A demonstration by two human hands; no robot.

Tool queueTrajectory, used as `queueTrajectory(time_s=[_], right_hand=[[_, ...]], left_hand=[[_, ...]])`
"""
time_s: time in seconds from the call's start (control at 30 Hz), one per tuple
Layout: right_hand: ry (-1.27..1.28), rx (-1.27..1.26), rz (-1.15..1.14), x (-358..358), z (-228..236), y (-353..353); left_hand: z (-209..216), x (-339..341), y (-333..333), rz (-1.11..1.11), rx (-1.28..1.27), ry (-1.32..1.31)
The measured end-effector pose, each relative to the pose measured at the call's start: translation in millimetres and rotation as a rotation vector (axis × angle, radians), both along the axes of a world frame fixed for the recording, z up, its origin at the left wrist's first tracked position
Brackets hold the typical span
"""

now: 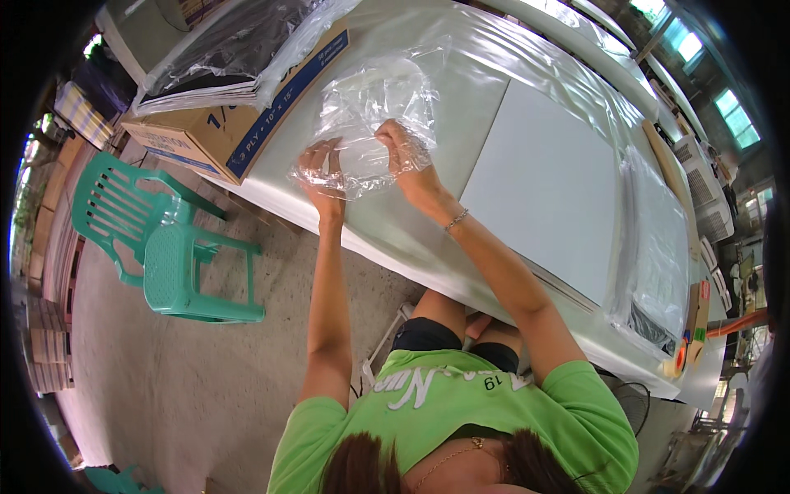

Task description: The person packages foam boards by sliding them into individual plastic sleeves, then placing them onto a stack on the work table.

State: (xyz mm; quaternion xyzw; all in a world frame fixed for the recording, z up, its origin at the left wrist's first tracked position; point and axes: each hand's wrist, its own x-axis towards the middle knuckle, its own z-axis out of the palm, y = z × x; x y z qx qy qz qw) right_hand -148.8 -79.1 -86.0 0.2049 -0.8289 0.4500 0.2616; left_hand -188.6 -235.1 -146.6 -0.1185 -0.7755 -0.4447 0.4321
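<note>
Over the left part of the table I hold a clear plastic bag [374,103], thin and crinkled, its far end lying toward the back of the table. My right hand [405,156] pinches the bag's near edge, fingers curled together. My left hand [322,167] grips the near left part of the bag, with film lying over its bent fingers. Glare on the plastic partly hides the fingertips. To the right of my hands lies a stack of large white boards [547,189], flat on the table.
A cardboard box [234,136] at the table's left end bears a stack of plastic-wrapped dark sheets [239,49]. More clear plastic packs [658,239] and a tape roll [680,359] lie at the right. A green plastic chair [177,239] with a stool [197,272] stands left on the floor.
</note>
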Motion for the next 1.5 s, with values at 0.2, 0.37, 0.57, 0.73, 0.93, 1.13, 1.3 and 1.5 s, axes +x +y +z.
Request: queueTrajectory(time_s=[0.2, 0.37, 0.57, 0.73, 0.93, 1.13, 1.3, 1.5], right_hand=[[0.05, -0.036, -0.051, 0, -1, 6], [0.297, 0.259, -0.102, -10, 8, -1], [0.078, -0.013, -0.105, -27, 18, -9], [0.076, -0.057, -0.078, -27, 21, -11], [0.022, -0.119, -0.085, -8, 9, -14], [0.064, -0.06, -0.137, 2, 6, -14], [0.183, 0.106, -0.141, -7, -7, 1], [-0.011, -0.013, -0.002, -7, -17, -4]], left_hand=[[18, 13, 3, -0.107, -0.023, -0.017], [23, 15, -1, -0.129, -0.005, 0.01], [35, 16, 7, -0.043, 0.053, -0.02], [23, 28, 26, 0.248, -0.315, -0.085], [-19, 14, 21, 0.294, -0.401, -0.146], [-35, 31, 15, 0.221, -0.316, -0.169], [21, 56, 54, 0.055, -0.485, -0.26], [-12, -23, 29, -0.301, -0.677, -0.531]])
